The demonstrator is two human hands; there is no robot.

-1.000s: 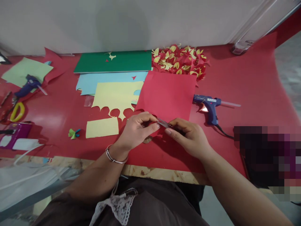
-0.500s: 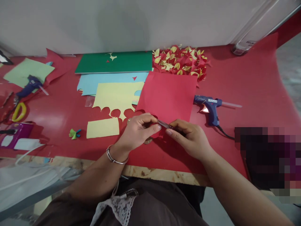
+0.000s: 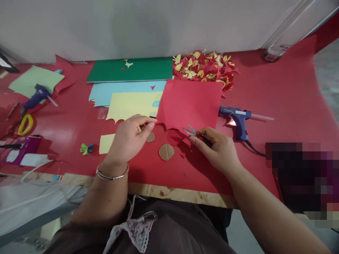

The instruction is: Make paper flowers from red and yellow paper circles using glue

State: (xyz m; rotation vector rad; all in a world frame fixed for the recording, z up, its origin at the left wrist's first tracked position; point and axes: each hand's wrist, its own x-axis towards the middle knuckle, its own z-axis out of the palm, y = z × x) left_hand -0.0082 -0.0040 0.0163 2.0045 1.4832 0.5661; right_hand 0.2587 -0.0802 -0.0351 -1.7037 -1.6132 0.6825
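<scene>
Here, open-bladed scissors (image 3: 190, 133) in the right grip (image 3: 218, 149), near the red sheet (image 3: 191, 102).

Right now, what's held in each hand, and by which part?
Right hand: small silver-bladed metal scissors, held at the handle end, blades apart. Left hand: cannot tell whether its pinch holds anything.

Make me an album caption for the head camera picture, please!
Right hand holding open scissors, left hand near the red paper, and two cardboard discs lying between the hands.

From here there's loads of bare tabletop (image 3: 282, 86) past the glue gun (image 3: 239, 121), but that and its cord (image 3: 253, 147) kinda block the right hand (image 3: 218, 150) sideways.
</scene>
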